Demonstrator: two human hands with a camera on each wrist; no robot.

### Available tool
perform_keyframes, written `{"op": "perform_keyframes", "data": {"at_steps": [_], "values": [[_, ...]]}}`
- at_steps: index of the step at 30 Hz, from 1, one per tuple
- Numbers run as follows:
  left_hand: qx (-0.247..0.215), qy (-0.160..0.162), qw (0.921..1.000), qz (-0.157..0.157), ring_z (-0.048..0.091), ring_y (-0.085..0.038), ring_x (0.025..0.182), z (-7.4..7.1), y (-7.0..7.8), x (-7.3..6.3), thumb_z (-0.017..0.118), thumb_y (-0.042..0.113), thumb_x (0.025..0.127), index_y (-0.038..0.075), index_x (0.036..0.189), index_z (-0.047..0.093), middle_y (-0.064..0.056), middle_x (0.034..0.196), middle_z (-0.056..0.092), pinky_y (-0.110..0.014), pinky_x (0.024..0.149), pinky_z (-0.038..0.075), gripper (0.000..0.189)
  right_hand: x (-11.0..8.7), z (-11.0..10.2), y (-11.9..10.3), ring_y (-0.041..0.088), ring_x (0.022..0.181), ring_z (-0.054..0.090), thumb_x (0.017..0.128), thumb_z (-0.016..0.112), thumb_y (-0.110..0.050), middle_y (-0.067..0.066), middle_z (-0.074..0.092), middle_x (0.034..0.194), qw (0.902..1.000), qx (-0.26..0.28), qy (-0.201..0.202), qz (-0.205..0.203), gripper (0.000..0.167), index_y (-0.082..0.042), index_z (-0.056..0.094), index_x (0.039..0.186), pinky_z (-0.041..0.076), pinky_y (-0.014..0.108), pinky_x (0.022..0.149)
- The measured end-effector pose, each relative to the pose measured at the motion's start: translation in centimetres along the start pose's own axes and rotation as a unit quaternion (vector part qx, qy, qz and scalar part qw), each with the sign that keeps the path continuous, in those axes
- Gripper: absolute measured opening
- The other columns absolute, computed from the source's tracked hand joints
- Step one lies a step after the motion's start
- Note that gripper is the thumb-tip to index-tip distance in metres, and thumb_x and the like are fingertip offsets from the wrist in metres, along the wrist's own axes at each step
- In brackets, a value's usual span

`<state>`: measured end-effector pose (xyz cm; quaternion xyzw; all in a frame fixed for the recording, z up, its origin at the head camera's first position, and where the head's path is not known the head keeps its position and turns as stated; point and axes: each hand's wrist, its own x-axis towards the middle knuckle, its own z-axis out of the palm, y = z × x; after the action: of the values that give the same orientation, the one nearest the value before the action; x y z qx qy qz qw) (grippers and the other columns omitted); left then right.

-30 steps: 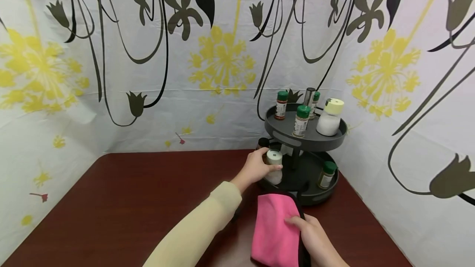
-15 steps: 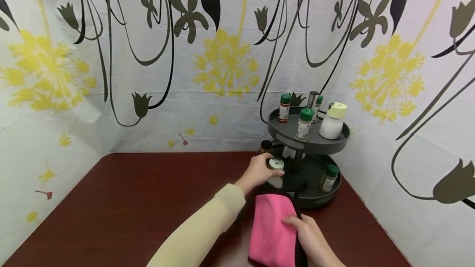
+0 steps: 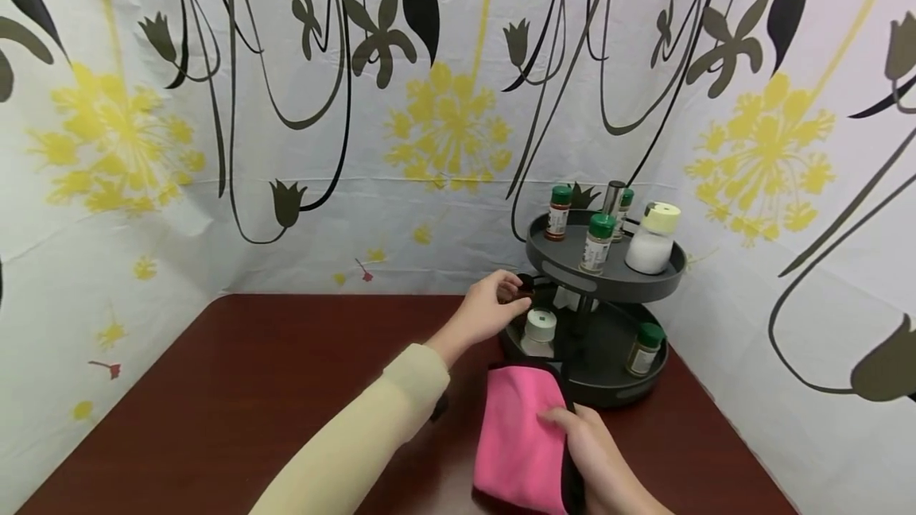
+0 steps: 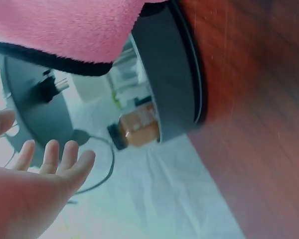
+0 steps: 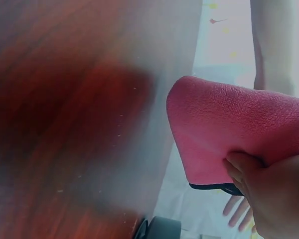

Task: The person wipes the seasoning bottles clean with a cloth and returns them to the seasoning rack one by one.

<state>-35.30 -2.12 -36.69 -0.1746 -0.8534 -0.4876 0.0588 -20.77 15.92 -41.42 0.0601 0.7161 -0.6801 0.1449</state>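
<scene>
My left hand [image 3: 487, 310] is beside the lower tier of a grey two-tier turntable rack [image 3: 601, 384], its fingers loosely bent and holding nothing. Just right of its thumb stands a shaker with a whitish cap [image 3: 541, 331], apart from the hand. A dark-capped spice bottle [image 4: 138, 127] with orange-brown contents is close to the fingertips, partly hidden behind them in the head view. Down in front of the rack, my right hand [image 3: 601, 455] grips a folded pink cloth [image 3: 517, 435] with black edging, thumb pressed on top.
The rack's upper tier [image 3: 554, 261] carries several green-capped spice bottles [image 3: 597, 245] and a white shaker with a pale yellow cap [image 3: 651, 241]. Another green-capped bottle [image 3: 646, 350] stands on the lower right. Patterned curtains [image 3: 358, 245] border the dark red table [image 3: 300, 372].
My left hand has let go of the whitish-capped shaker on the lower tier and moved up and left to the dark-capped bottle. My right hand keeps its hold on the cloth.
</scene>
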Motion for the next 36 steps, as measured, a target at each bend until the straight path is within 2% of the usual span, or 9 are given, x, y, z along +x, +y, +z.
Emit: {"op": "perform_keyframes", "data": {"at_steps": [5, 10, 16, 19, 25, 29, 32, 36], "values": [[0.053, -0.003, 0.9981, 0.033, 0.064, -0.032, 0.125, -2.9, 0.3, -2.0, 0.063, 0.010, 0.099, 0.008, 0.123, 0.067, -0.014, 0.132, 0.068, -0.047, 0.106, 0.053, 0.025, 0.5, 0.5, -0.5, 0.019, 0.092, 0.069, 0.103, 0.056, -0.023, 0.004, 0.071, 0.103, 0.9991, 0.026, -0.033, -0.001, 0.030, -0.002, 0.058, 0.125, 0.056, 0.038, 0.083], [0.073, -0.008, 0.9967, 0.033, 0.060, -0.033, 0.129, -5.7, 0.4, -5.0, 0.059, 0.008, 0.096, 0.012, 0.120, 0.066, -0.010, 0.135, 0.064, -0.050, 0.107, 0.051, 0.025, 1.1, 1.6, -1.0, 0.017, 0.092, 0.071, 0.102, 0.057, -0.021, 0.003, 0.073, 0.103, 0.9959, 0.052, -0.072, -0.013, 0.030, -0.002, 0.058, 0.126, 0.058, 0.037, 0.083], [0.104, 0.022, 0.9931, 0.050, 0.058, -0.030, 0.131, -7.8, -0.3, -8.7, 0.062, 0.008, 0.096, 0.016, 0.117, 0.067, -0.008, 0.140, 0.059, -0.052, 0.109, 0.049, 0.023, 2.3, 4.1, -1.2, 0.016, 0.088, 0.073, 0.100, 0.058, -0.018, 0.002, 0.074, 0.097, 0.9890, 0.069, -0.125, -0.039, 0.029, -0.003, 0.058, 0.125, 0.059, 0.036, 0.081], [0.109, 0.038, 0.9926, 0.038, 0.057, -0.032, 0.136, -8.4, -1.4, -9.9, 0.064, 0.008, 0.097, 0.016, 0.118, 0.067, -0.009, 0.144, 0.056, -0.055, 0.110, 0.049, 0.023, 3.0, 5.6, -1.1, 0.017, 0.088, 0.072, 0.099, 0.058, -0.017, 0.002, 0.073, 0.098, 0.9855, 0.087, -0.141, -0.035, 0.032, -0.003, 0.056, 0.127, 0.059, 0.036, 0.081], [0.098, 0.068, 0.9929, 0.002, 0.059, -0.031, 0.128, -9.4, -4.3, -10.8, 0.065, 0.007, 0.097, 0.015, 0.117, 0.067, -0.010, 0.143, 0.057, -0.054, 0.106, 0.051, 0.021, 4.5, 8.9, -0.2, 0.015, 0.087, 0.072, 0.097, 0.057, -0.020, 0.000, 0.072, 0.096, 0.9760, 0.118, -0.182, 0.015, 0.024, -0.007, 0.059, 0.116, 0.060, 0.033, 0.080], [0.092, 0.070, 0.9933, -0.009, 0.058, -0.031, 0.129, -9.7, -5.4, -10.9, 0.065, 0.008, 0.098, 0.015, 0.117, 0.066, -0.010, 0.141, 0.057, -0.054, 0.106, 0.051, 0.021, 5.2, 10.2, 1.0, 0.013, 0.083, 0.071, 0.096, 0.055, -0.020, -0.002, 0.073, 0.091, 0.9692, 0.116, -0.213, 0.043, 0.017, -0.010, 0.062, 0.107, 0.060, 0.031, 0.078], [0.093, 0.067, 0.9934, -0.011, 0.057, -0.032, 0.131, -9.9, -5.7, -10.8, 0.064, 0.008, 0.098, 0.015, 0.117, 0.066, -0.010, 0.141, 0.057, -0.055, 0.109, 0.050, 0.021, 5.5, 10.4, 1.7, 0.013, 0.083, 0.070, 0.096, 0.055, -0.020, -0.001, 0.071, 0.091, 0.9708, 0.106, -0.209, 0.053, 0.016, -0.010, 0.061, 0.107, 0.059, 0.030, 0.076], [0.092, 0.067, 0.9933, -0.017, 0.058, -0.031, 0.130, -10.2, -5.9, -10.8, 0.065, 0.007, 0.098, 0.014, 0.117, 0.066, -0.010, 0.139, 0.058, -0.054, 0.109, 0.051, 0.021, 5.8, 10.0, 1.9, 0.015, 0.080, 0.068, 0.095, 0.058, -0.020, 0.001, 0.069, 0.090, 0.9810, 0.072, -0.176, 0.036, 0.017, -0.009, 0.059, 0.107, 0.058, 0.031, 0.073]]}}
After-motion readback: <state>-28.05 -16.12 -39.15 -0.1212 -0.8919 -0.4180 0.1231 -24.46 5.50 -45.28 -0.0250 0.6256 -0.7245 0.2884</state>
